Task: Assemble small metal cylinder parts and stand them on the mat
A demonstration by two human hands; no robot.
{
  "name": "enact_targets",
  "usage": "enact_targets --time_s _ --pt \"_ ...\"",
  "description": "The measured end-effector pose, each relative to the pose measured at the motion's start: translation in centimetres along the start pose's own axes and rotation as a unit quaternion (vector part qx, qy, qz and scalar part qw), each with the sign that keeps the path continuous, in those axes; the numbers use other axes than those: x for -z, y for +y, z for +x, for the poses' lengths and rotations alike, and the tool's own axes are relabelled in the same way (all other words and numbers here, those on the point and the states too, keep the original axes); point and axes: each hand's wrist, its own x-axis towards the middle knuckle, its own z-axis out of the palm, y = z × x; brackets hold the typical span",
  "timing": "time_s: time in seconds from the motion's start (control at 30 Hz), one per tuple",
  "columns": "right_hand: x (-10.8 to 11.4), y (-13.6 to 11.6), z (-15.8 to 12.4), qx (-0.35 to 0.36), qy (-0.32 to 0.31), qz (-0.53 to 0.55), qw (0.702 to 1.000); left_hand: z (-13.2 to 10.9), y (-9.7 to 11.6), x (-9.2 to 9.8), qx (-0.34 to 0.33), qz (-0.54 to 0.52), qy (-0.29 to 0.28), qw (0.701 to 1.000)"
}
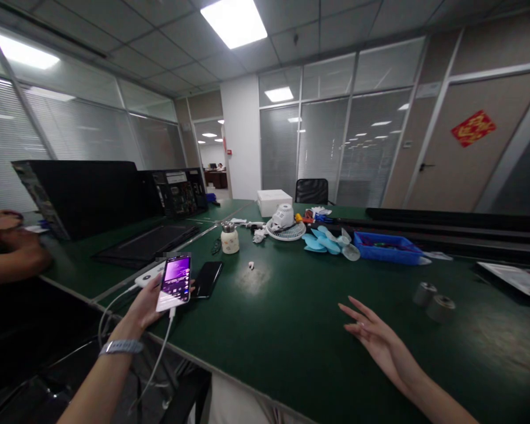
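Observation:
A smartphone (175, 284) with a lit purple screen is held upright in my left hand (146, 303), fingers wrapped round its edges. A white charging cable (166, 335) runs down from its lower end. Behind that hand lies a white power bank (149, 274), partly hidden. A second phone (208, 279), dark-screened, lies flat just right of the held one. Over the green table, my right hand (368, 328) hovers with its fingers apart and nothing in them. Between my hands, farther off, a small white earbud (251, 265) rests on the tabletop.
A cream bottle (229, 238), a dismantled white fan (284, 222), blue fan blades (324, 240) and a blue tray (386, 247) stand farther back. Two metal cylinders (440, 308) sit at right. Computer cases (79, 194) fill the left, beside another person's arms (9, 247).

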Motion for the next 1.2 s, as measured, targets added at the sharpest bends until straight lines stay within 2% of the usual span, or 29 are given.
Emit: enact_targets --time_s 0.17,0.23,0.3,0.37,0.57,0.83,1.03,1.2 --pt "-0.3 -0.3 -0.2 -0.005 0.008 -0.004 1.000 -0.1 0.5 1.3 0.009 -0.110 -0.147 0.983" --pt "-0.2 -0.2 -0.1 -0.007 0.009 -0.006 1.000 -0.2 0.6 1.7 0.007 -0.133 -0.178 0.975" --pt "0.0 -0.1 0.1 -0.008 0.008 -0.009 1.000 -0.3 0.7 2.0 -0.003 -0.144 -0.180 0.973" --pt "0.2 0.1 0.3 -0.006 0.007 -0.012 1.000 -0.5 0.6 1.9 -0.020 -0.140 -0.153 0.978" --pt "0.2 0.1 0.2 -0.001 0.002 -0.005 1.000 -1.2 0.2 0.0 -0.031 -0.046 0.001 0.998" --pt "0.2 0.0 0.2 -0.008 0.008 0.003 1.000 -1.5 -0.1 -2.5 -0.049 0.087 0.105 0.989" --pt "0.3 0.1 0.2 -0.009 0.005 0.007 1.000 -2.0 -0.5 -3.3 -0.042 0.151 0.133 0.979" --pt "0.4 0.2 0.3 -0.010 -0.002 0.007 1.000 -2.4 -0.6 -4.0 -0.051 0.149 0.140 0.978"
